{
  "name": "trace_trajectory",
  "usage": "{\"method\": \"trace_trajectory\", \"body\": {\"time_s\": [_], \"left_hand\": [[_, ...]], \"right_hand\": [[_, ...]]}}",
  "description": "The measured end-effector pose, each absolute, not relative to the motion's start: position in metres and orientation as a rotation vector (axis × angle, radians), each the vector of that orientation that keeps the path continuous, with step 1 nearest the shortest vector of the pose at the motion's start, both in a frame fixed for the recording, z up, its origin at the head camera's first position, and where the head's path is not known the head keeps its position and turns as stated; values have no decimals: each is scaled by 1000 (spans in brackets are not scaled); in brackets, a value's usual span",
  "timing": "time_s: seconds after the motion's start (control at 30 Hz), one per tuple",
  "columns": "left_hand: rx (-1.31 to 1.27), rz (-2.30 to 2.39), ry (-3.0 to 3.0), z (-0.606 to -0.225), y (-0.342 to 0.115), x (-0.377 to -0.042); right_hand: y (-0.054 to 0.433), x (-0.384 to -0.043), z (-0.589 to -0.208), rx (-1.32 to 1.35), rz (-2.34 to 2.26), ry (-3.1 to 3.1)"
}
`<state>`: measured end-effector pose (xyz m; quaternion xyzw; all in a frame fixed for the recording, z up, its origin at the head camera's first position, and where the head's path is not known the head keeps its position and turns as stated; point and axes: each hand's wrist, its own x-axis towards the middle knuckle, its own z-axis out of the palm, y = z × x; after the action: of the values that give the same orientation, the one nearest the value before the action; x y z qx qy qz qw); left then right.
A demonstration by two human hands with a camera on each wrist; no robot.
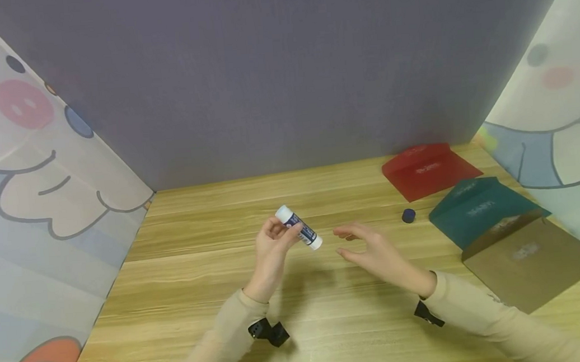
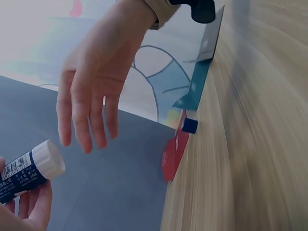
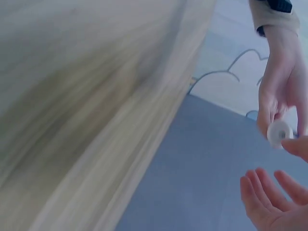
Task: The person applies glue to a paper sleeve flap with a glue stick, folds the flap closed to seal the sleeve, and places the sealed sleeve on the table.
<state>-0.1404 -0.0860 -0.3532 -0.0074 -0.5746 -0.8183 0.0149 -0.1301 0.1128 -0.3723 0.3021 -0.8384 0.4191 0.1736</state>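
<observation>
A glue stick [image 1: 300,229] with a white body and dark blue label is pinched between the thumb and fingers of my left hand [image 1: 271,253], tilted above the table. Its white base end points toward my right hand [image 1: 376,253], which hovers just beside it, holding nothing, fingers parted from the thumb. In the left wrist view, the glue stick [image 2: 29,171] shows its barcode, and the right hand [image 2: 94,91] hangs with loose fingers. The right wrist view catches the round white end of the glue stick [image 3: 279,133]. A dark blue cap [image 1: 408,216] sits on the table to the right.
Three envelopes lie at the right side of the wooden table [image 1: 202,299]: red [image 1: 431,171], teal [image 1: 484,208] and brown [image 1: 533,259], with flaps raised. A grey panel [image 1: 283,80] stands behind, and cartoon-printed side walls [image 1: 41,164] flank the table.
</observation>
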Motion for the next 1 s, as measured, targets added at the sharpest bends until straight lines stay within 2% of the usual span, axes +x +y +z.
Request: {"method": "trace_trajectory", "body": {"time_s": [0.23,0.5,1.0], "left_hand": [[13,-2625,-1712,-352,-81,-137],[54,-2642,-1635,-351,-75,-133],[80,-2675,-1597,-359,-70,-130]], "right_hand": [[97,-122,-373,733,1651,-2325],[85,-119,-374,604,1953,-2173],[78,-120,-374,259,2187,-2188]]}}
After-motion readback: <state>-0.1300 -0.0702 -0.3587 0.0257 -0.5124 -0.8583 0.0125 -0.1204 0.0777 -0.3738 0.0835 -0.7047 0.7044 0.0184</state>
